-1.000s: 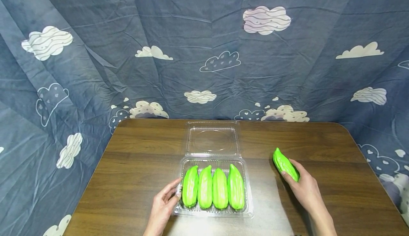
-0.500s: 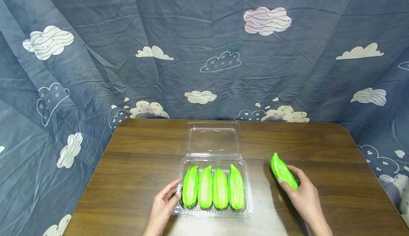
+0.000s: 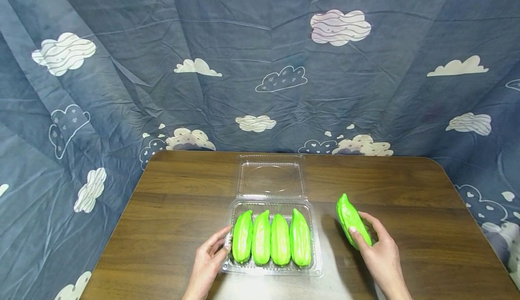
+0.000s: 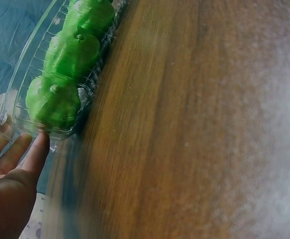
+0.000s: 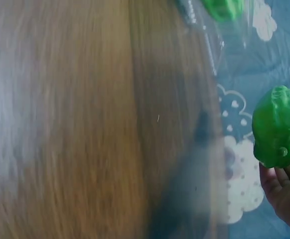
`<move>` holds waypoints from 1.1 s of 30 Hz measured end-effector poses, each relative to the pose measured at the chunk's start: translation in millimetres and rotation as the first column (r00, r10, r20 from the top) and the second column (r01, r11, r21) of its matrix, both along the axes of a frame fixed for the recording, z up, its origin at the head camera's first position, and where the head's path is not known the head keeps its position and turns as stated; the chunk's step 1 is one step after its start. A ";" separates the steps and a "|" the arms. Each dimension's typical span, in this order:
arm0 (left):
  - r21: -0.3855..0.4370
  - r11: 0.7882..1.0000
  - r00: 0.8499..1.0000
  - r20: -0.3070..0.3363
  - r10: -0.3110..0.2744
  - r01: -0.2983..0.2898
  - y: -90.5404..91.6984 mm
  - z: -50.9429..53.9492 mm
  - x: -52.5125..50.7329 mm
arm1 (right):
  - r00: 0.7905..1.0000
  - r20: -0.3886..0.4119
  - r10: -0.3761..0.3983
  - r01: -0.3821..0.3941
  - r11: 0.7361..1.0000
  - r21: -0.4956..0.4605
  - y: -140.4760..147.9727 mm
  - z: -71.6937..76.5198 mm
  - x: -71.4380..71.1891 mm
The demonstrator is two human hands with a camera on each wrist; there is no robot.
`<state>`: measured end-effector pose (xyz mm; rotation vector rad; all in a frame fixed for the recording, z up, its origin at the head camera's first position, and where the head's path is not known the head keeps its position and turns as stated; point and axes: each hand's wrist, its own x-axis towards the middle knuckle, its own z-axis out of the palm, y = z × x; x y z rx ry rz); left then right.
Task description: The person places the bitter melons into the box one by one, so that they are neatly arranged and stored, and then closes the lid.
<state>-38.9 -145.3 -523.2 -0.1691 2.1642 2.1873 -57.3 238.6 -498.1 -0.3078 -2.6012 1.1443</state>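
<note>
My right hand (image 3: 380, 250) grips a bright green, ridged bitter melon (image 3: 351, 221), thumb on its near side and fingers round the other. Its pointed end faces away from me, and it is held above the table, right of the container. My left hand (image 3: 208, 260) holds the left rim of an open clear plastic container (image 3: 316, 270). In the left wrist view, the fingers (image 4: 37, 155) touch the container's end wall. Several similar bitter melons (image 3: 280, 239) lie side by side in its tray, pointed ends away from me.
The container's clear lid (image 3: 270, 178) lies folded back flat behind the tray. Both rest on a brown wood-grain table (image 3: 178, 205) with rounded far corners. Beyond its far edge hangs a blue cloth (image 3: 227, 97) with cloud prints.
My right hand has carried the bitter melon leftward and slightly nearer to me, closer to the container. The left hand and the container stay where they were.
</note>
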 end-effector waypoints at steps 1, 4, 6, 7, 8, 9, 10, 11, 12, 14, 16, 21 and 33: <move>0.000 1.000 1.000 0.001 0.001 -0.001 0.0 0.0 -0.1 | 1.000 -0.007 0.002 -0.002 1.000 -0.021 -2.5 1.4 0.6; 0.000 1.000 1.000 0.003 0.002 -0.002 0.0 -0.2 -0.5 | 0.999 -0.026 0.021 -0.023 0.996 -0.089 -9.8 5.6 2.0; 0.002 1.000 1.000 0.004 0.001 -0.001 0.0 -0.2 -0.6 | 0.998 -0.040 0.044 -0.050 0.988 -0.148 -14.6 8.6 2.6; 0.002 1.000 1.000 0.003 0.001 -0.001 0.0 -0.2 -0.7 | 0.997 -0.051 0.058 -0.066 0.983 -0.174 -17.2 10.1 2.8; 0.003 1.000 1.000 0.004 0.001 -0.001 0.0 -0.2 -0.7 | 0.995 -0.063 0.073 -0.084 0.978 -0.193 -19.6 11.7 2.9; 0.003 1.000 1.000 0.002 0.001 -0.001 0.0 -0.2 -0.6 | 0.993 -0.079 0.087 -0.103 0.971 -0.218 -22.3 13.5 2.7; 0.004 1.000 1.000 0.002 0.001 -0.001 0.0 -0.2 -0.6 | 0.991 -0.093 0.100 -0.120 0.961 -0.248 -24.9 15.4 2.6; 0.003 1.000 1.000 -0.001 0.001 -0.001 0.0 -0.2 -0.6 | 0.988 -0.108 0.111 -0.137 0.952 -0.274 -27.6 17.3 2.3; 0.003 1.000 1.000 -0.002 0.001 -0.001 0.0 -0.3 -0.5 | 0.986 -0.117 0.119 -0.149 0.945 -0.293 -30.5 19.4 2.3; 0.005 1.000 1.000 -0.005 0.002 -0.002 0.0 -0.4 -0.5 | 0.982 -0.135 0.130 -0.169 0.924 -0.343 -36.0 23.0 2.1; 0.004 1.000 1.000 -0.011 0.000 0.000 0.1 -0.3 -0.6 | 0.979 -0.148 0.139 -0.186 0.904 -0.385 -41.7 26.4 2.2; 0.001 1.000 1.000 -0.019 0.000 0.000 0.1 -0.2 -1.1 | 0.964 -0.183 0.195 -0.253 0.885 -0.391 -57.1 30.5 3.5; 0.008 1.000 1.000 -0.001 0.000 0.000 0.1 0.6 0.0 | 0.940 -0.196 0.279 -0.340 0.801 -0.493 -99.6 28.9 9.5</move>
